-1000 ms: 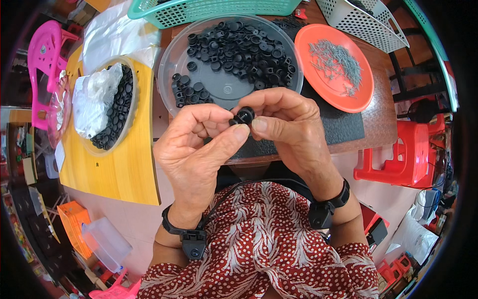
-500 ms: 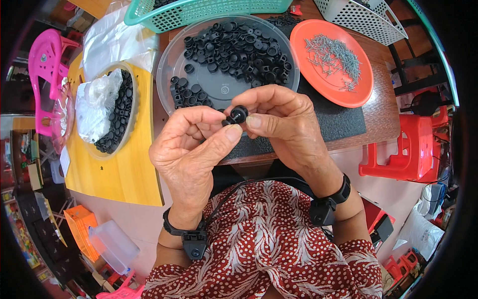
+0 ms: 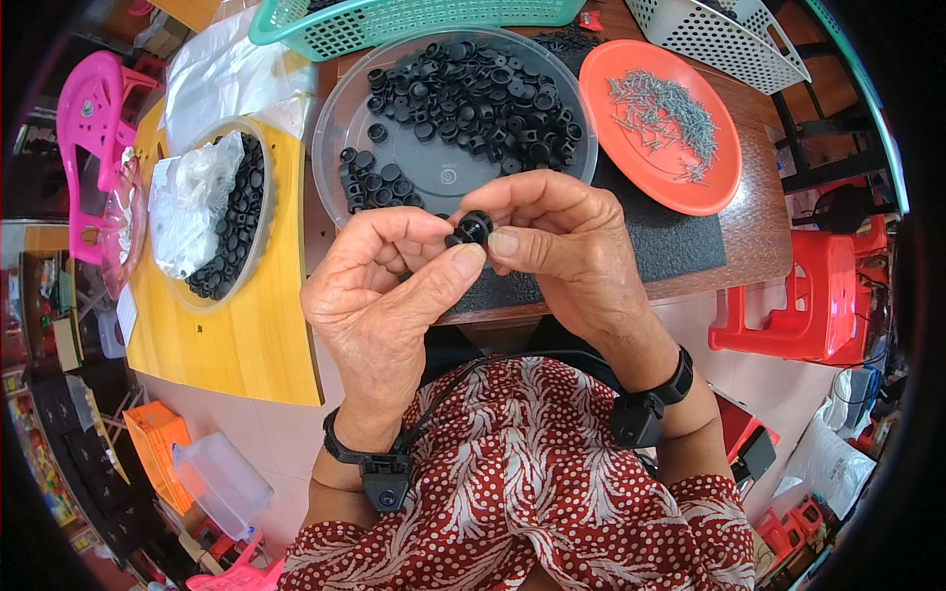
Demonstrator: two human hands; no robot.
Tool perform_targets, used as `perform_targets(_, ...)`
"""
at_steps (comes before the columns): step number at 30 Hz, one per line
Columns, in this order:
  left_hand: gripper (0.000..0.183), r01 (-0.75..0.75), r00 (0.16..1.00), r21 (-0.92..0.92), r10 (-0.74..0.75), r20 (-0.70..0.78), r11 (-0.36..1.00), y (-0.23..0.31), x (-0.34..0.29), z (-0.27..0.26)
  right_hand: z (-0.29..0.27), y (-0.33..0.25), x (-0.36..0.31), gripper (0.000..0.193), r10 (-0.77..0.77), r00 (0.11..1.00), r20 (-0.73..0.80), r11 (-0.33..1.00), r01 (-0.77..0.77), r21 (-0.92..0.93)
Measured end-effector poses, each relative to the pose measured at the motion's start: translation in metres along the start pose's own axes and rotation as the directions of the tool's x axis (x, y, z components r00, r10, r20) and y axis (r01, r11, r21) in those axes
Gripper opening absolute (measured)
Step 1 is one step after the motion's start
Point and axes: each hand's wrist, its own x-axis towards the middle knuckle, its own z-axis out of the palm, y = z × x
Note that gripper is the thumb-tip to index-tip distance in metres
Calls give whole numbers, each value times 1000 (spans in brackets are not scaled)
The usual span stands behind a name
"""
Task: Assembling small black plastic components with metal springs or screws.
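Between my two hands is a small round black plastic part point(image 3: 476, 228) with a cupped, shiny face. My right hand point(image 3: 557, 231) pinches it by thumb and forefinger from the right. From the left, my left hand point(image 3: 384, 286) pinches a smaller black knob-like piece point(image 3: 457, 238) that touches the round part. Whether the two are joined I cannot make out, as the fingertips cover much of them. Just beyond my hands stands a clear round tub point(image 3: 330, 167) holding many loose black plastic parts point(image 3: 473, 94).
An orange-red plate point(image 3: 724, 148) of small metal screws or pins point(image 3: 670, 118) lies at right. A black mat point(image 3: 680, 241) is under the tub. Baskets, one green point(image 3: 414, 30) and one white point(image 3: 724, 44), stand behind. An oval container point(image 3: 261, 227) of black parts sits on the yellow table point(image 3: 266, 350).
The left hand has shifted slightly right, bringing the smaller piece closer against the round part. The right hand has barely moved, and both pinches stay closed.
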Motion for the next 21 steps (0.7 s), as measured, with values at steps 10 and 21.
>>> perform_targets(10, 20, -3, 1000, 21, 2, 12, 1000, -1, 1, -1, 2, -1, -1, 22, -27, 999, -23, 997, 25, -74)
perform_targets(21, 23, -67, 998, 27, 67, 18, 997, -6, 1, 0, 4, -1, -3, 20, -26, 997, -73, 997, 20, -80)
